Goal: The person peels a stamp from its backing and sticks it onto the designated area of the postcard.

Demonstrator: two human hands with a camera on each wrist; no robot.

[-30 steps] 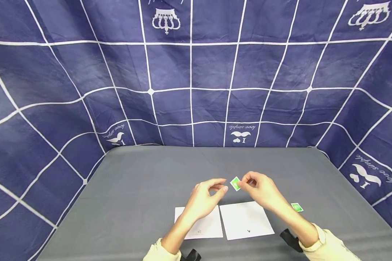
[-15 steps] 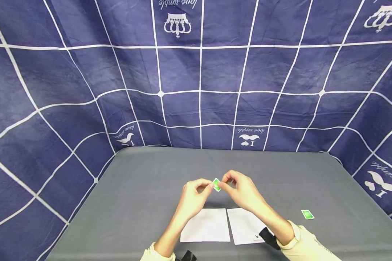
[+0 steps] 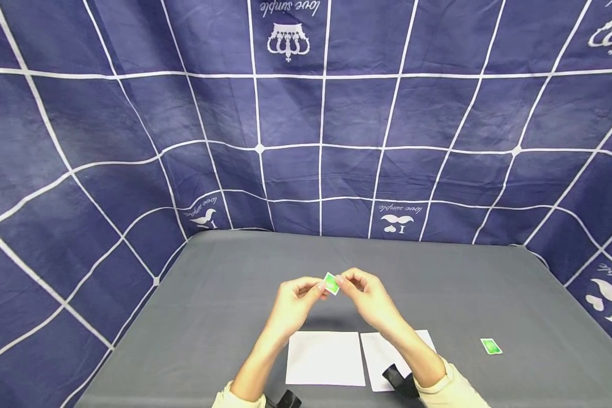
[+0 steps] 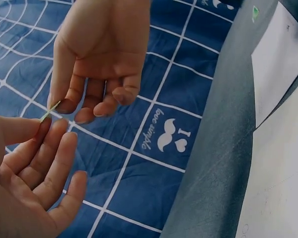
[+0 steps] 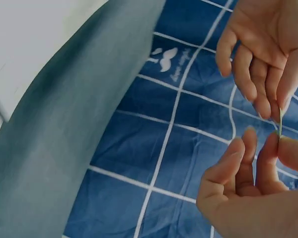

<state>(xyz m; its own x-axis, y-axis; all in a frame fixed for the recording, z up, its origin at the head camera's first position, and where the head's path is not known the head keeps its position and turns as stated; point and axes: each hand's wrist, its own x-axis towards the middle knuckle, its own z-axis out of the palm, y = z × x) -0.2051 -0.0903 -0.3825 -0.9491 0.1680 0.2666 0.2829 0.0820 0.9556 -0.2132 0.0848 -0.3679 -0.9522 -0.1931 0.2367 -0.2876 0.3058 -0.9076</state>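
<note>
A small green square card (image 3: 331,283) with a white border is held up between both hands above the table. My left hand (image 3: 294,300) pinches its left edge between thumb and index finger. On the opposite side, the thumb and index finger of my right hand (image 3: 369,297) pinch the right corner. Both wrist views show the card (image 4: 50,111) nearly edge-on, as a thin strip between the fingertips. A similar green card (image 3: 491,346) lies on the table to the right, away from the hands.
Two white paper sheets lie side by side below the forearms: the left sheet (image 3: 326,360) and the right sheet (image 3: 379,362), partly covered by the right arm. Behind the grey table (image 3: 234,272) hangs a blue curtain (image 3: 352,113) with white grid lines.
The right hand brought the card leftward to the left hand, which now pinches it too. The head view has turned slightly right, then the card tilted a little between the fingers.
</note>
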